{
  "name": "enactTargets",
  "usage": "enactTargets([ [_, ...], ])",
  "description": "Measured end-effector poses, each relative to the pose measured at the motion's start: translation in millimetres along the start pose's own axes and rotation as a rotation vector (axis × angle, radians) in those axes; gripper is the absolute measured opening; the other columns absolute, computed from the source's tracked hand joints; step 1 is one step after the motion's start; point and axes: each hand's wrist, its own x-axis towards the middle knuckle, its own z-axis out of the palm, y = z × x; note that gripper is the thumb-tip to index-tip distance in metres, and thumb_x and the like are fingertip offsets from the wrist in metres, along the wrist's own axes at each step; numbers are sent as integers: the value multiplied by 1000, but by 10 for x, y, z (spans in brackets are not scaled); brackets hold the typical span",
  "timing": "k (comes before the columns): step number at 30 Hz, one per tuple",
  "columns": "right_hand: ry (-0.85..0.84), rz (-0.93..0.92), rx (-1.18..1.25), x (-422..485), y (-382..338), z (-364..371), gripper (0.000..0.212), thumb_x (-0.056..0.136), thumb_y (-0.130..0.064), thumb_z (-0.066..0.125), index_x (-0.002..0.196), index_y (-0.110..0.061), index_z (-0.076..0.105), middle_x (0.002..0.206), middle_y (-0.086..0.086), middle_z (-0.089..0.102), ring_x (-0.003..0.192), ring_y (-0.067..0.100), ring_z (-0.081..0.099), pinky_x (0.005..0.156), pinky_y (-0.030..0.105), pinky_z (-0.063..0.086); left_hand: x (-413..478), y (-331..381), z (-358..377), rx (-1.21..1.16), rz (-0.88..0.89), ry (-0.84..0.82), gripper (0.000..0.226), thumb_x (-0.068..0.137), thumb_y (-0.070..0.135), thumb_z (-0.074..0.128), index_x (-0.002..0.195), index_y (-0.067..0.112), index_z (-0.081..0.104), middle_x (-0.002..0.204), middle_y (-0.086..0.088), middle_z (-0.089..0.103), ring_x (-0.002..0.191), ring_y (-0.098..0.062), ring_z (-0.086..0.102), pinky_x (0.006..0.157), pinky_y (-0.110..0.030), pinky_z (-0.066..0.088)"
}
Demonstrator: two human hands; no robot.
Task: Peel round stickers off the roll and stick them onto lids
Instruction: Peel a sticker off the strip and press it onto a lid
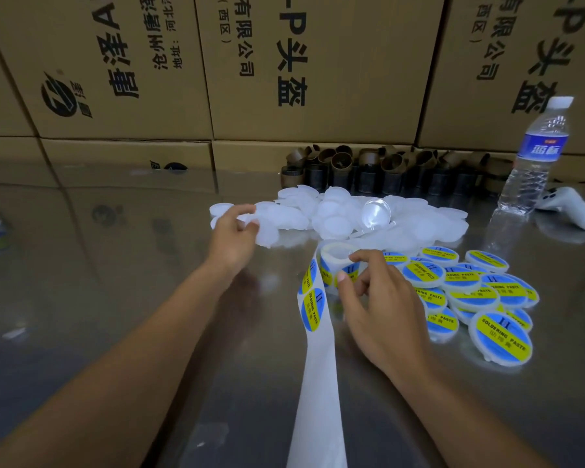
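Work is divided between the hands, seemingly so that a lid and a sticker can be readied together. The left hand [232,231] is stretched to the heap of blank lids [335,217] in the middle of the counter [115,298], and its grip is pinched on the edge of one blank lid [267,231], presumably to draw it from the heap. The right hand [382,309] is held at the sticker roll [331,261], which stands just in front of that heap. Its grip is pressed together, thumb and fingertips on the roll's outer turn, where a blue and yellow sticker [350,271] appears to be lifted at its edge. The backing strip [314,383] is left to run across the counter toward the person, with two stickers on it near the roll. Finished lids [470,292], each labelled, are heaped to the right of the roll, apart from the blank ones, probably to keep them sorted. No tray or bin is used. The cardboard boxes [318,62] stacked behind are closed, so their contents cannot be told. A capped water bottle [534,157] stands at the far right, near empty cardboard cores [385,170].
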Motion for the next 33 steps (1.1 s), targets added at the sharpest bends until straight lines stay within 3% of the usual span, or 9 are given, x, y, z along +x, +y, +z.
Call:
enactTargets([
  [6,19,126,209,16,0,-26,14,90,-31,54,101,-24,54,64,-7,56,71,13,52,63,32,39,-646,402,64,-265,13,-253,25,100,12,46,122,13,59,99,-1,61,86,-12,57,82,-28,49],
  [10,3,244,549,63,-102,-89,10,91,-26,57,98,-23,62,75,-3,65,70,2,58,62,13,42,-844,486,27,-437,-32,-447,20,99,10,46,107,14,64,104,-3,67,93,-15,61,80,-28,51],
  [14,-122,244,692,98,-187,-133,14,88,-23,62,100,-18,67,74,5,69,73,13,64,71,29,48,-862,499,30,-530,-56,-530,23,98,10,46,112,5,63,105,-12,68,92,-17,65,79,-27,56],
  [18,-171,235,755,78,-225,-147,11,86,-14,66,87,-25,68,69,10,69,71,19,63,79,46,51,-890,507,56,-676,-113,-579,19,92,16,53,103,8,66,94,-9,70,84,-20,68,67,-26,56],
  [21,-225,189,770,57,-254,-148,17,85,-13,68,82,-30,69,64,1,67,65,11,61,72,41,49,-904,481,76,-670,-114,-604,23,78,27,62,96,15,70,90,-6,70,83,-22,68,66,-26,56],
  [24,-148,219,778,46,-254,-122,4,83,-22,69,82,-25,66,62,1,65,62,17,59,69,42,50,-892,485,63,-703,-131,-558,17,81,25,61,91,16,70,80,1,68,75,-13,66,64,-23,55],
  [27,-111,184,611,19,-232,-84,11,81,-25,71,84,-20,61,62,-1,59,59,13,53,58,21,42,-868,496,51,-816,-184,-440,14,93,16,53,91,12,66,77,2,61,68,-7,61,57,-19,50],
  [29,-183,187,508,-16,-235,-59,20,79,-22,73,90,-22,57,65,-3,57,55,3,46,55,15,38,-857,495,52,-887,-213,-408,15,96,16,49,92,12,63,80,0,61,72,-10,61,59,-20,52],
  [33,-353,256,467,-23,-227,-43,30,80,-13,71,102,-23,53,73,-5,62,53,0,51,58,16,44,-860,490,63,-1012,-239,-441,11,97,19,48,95,13,58,83,-5,74,77,-20,71,72,-30,60],
])
